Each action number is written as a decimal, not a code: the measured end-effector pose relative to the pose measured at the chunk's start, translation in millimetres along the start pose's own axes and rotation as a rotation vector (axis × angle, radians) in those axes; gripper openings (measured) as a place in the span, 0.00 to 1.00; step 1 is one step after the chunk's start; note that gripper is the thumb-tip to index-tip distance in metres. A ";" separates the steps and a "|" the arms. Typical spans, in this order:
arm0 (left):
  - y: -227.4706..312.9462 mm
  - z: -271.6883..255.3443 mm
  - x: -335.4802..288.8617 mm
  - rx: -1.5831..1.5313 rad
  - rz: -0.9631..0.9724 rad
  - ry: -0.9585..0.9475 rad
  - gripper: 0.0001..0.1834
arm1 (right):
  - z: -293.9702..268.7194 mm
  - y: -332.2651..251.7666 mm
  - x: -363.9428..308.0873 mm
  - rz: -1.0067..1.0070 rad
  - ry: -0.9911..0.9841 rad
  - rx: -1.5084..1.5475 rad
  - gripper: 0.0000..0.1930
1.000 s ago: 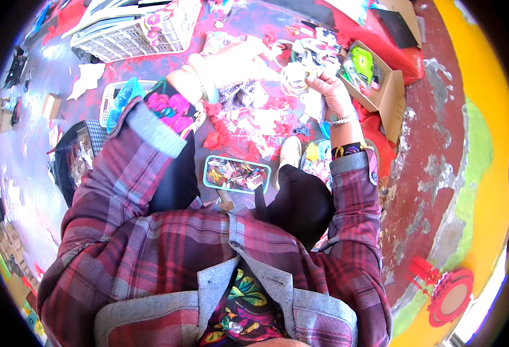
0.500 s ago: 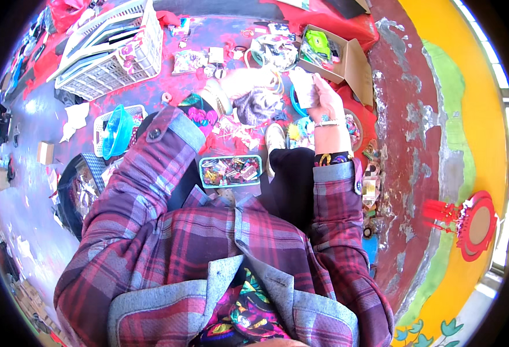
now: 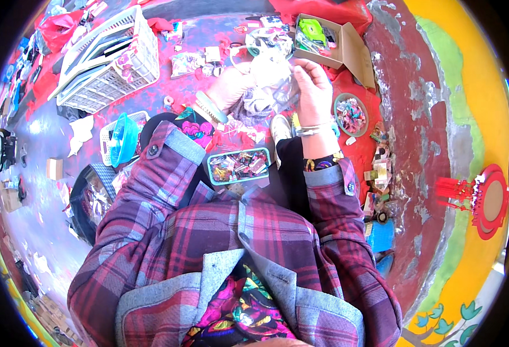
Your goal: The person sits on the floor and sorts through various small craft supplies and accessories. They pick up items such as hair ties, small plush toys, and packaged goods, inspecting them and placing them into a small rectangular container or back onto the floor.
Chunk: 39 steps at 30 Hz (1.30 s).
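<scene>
Plaid cloth in maroon and grey covers the person's forearms (image 3: pixel 176 165), which reach forward over a light-blue-rimmed tray (image 3: pixel 240 180) filled with small mixed pieces. Just beyond it, on the right, stands 1 pale shoe (image 3: pixel 278 130). A blue basin (image 3: pixel 126 141) sits tilted in a white basket off to the left. Farther out, the 2 hands flank a clear plastic bag (image 3: pixel 278 81), held up between them above a grey bundle (image 3: pixel 254 104). The right hand (image 3: pixel 314 84) pinches the bag's right edge between thumb and fingers; the left hand (image 3: pixel 231 88) lies against its left side, but glare washes out the fingertips, so I cannot tell whether they grip. Right of the right hand, a round bowl (image 3: pixel 367 118) contains colourful scraps. Beyond are an open cardboard box (image 3: pixel 359 61) with a bright green item inside and, far left, a white slatted crate (image 3: pixel 95 95).
</scene>
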<state>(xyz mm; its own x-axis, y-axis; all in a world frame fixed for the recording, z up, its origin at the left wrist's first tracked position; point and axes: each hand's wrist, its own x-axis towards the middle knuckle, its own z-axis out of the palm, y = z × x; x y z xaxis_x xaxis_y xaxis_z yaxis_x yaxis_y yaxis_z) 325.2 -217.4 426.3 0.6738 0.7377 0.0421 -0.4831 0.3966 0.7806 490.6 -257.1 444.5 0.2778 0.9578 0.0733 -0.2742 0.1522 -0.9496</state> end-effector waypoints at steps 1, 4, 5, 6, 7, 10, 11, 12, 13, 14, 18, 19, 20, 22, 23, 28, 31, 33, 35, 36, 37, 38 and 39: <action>1.9 1.9 0.2 0.033 0.054 0.036 0.18 | -4.1 -3.7 0.6 0.088 0.006 0.087 0.07; 2.9 1.6 4.1 0.093 0.176 0.110 0.17 | -14.6 -15.2 -2.3 0.249 -0.095 0.125 0.07; 3.4 3.3 4.7 0.069 0.184 0.119 0.17 | -20.5 -13.0 -2.3 0.245 -0.154 0.038 0.06; 3.5 5.4 5.1 0.045 0.190 0.128 0.17 | -24.3 -11.3 -2.6 0.242 -0.211 -0.048 0.04; 2.4 3.9 6.6 0.063 0.175 0.131 0.17 | -22.6 -10.3 -2.1 0.266 -0.176 -0.002 0.03; 0.5 0.5 10.5 0.096 0.137 0.153 0.17 | -27.9 -5.4 4.2 0.267 -0.164 0.006 0.03; 0.7 2.1 12.2 0.092 0.128 0.168 0.17 | -29.3 -5.0 5.4 0.258 -0.155 0.006 0.02; -0.3 3.6 14.2 0.086 0.118 0.180 0.17 | -31.5 -5.2 6.1 0.249 -0.144 0.005 0.02; -1.5 3.0 15.9 0.069 0.098 0.195 0.17 | -33.9 -5.7 6.6 0.239 -0.133 0.003 0.01; -2.0 1.2 17.0 0.052 0.078 0.209 0.17 | -35.9 -5.8 7.1 0.245 -0.112 0.018 0.02; -3.5 7.5 22.3 0.241 0.114 0.415 0.15 | -46.3 -10.5 6.9 0.283 -0.031 0.030 0.03; -3.0 2.5 25.0 0.272 0.101 0.440 0.14 | -50.3 -8.8 8.9 0.309 -0.015 0.023 0.03; -7.3 -9.2 27.6 0.289 0.127 0.431 0.13 | -54.3 -7.1 9.7 0.337 0.001 0.016 0.03; -6.6 -17.6 27.2 0.245 0.036 0.410 0.13 | -64.0 -6.9 8.7 0.316 -0.013 -0.122 0.05; -8.9 -33.8 28.2 0.320 0.064 0.370 0.12 | -68.5 -8.3 11.9 0.297 -0.019 -0.231 0.05; -3.7 -74.4 25.4 0.285 -0.056 0.342 0.14 | -111.5 3.0 14.2 0.249 -0.072 -0.432 0.07; 3.5 -49.1 11.7 0.502 0.189 0.280 0.13 | -106.6 18.7 -5.3 0.272 -0.125 -0.666 0.07; 2.3 -56.3 9.7 0.505 0.099 0.225 0.15 | -99.1 25.2 -13.8 0.327 -0.249 -0.761 0.07; 20.2 -55.2 -6.1 0.558 0.078 0.240 0.15 | -75.5 37.2 -28.0 0.261 -0.326 -0.891 0.07; 17.5 -51.3 -7.2 0.567 0.073 0.258 0.16 | -76.9 43.4 -34.1 0.223 -0.334 -0.921 0.07; 14.7 -46.8 -7.9 0.577 0.067 0.273 0.16 | -77.1 47.1 -43.2 0.217 -0.348 -0.987 0.07; 21.9 -41.3 -10.7 0.535 0.069 0.277 0.16 | -69.5 48.8 -49.3 0.190 -0.369 -1.037 0.08; 28.5 -36.8 -14.3 0.491 0.070 0.275 0.17 | -61.1 53.1 -55.2 0.236 -0.349 -0.963 0.08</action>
<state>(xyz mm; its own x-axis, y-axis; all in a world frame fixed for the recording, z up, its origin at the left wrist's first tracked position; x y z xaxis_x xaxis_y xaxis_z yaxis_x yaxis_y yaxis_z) 281.2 -196.5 425.0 0.4472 0.8944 -0.0087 -0.1602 0.0897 0.9830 517.0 -316.8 371.4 -0.0099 0.9783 -0.2072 0.6034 -0.1594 -0.7813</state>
